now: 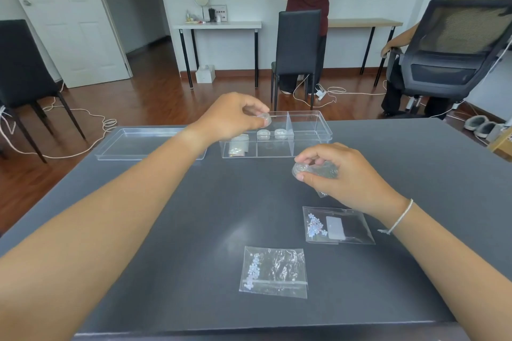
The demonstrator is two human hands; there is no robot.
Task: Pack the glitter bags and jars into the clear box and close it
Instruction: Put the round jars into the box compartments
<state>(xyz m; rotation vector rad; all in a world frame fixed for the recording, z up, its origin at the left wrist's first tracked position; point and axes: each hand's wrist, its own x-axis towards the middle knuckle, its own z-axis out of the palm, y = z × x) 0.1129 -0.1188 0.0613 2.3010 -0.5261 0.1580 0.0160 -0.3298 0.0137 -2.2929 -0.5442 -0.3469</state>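
- Since both hands are already loaded, two glitter bags wait flat on the grey table (166, 230) nearest the person: one at front centre (274, 271), one just right of it and further in (339, 225). Both lie clear of the arms, easy to pick next.
- The right hand (343, 174) is over the table short of the box, fingers pinched on a small clear jar (299, 169), with what looks like a crumpled bag (325, 171) bunched behind it in the palm. Likely staged for the next drop.
- The left hand (230, 116) is at the clear box (313, 144), fingertips gripping a jar (264, 119) above the near-left end of the middle section. Judged mid-placement.
- Box contents: two jars (273, 133) side by side in the middle compartment; a bag with gold glitter (237, 149) in the left one. The right compartment looks empty.
- The upright dividers are the snag: jars must go straight down between them.
- The lid (138, 144) lies upturned just left of the box, partly under the left forearm. Closing is not yet possible.
- Behind: chairs, cables on the floor, two other people. None interfere.
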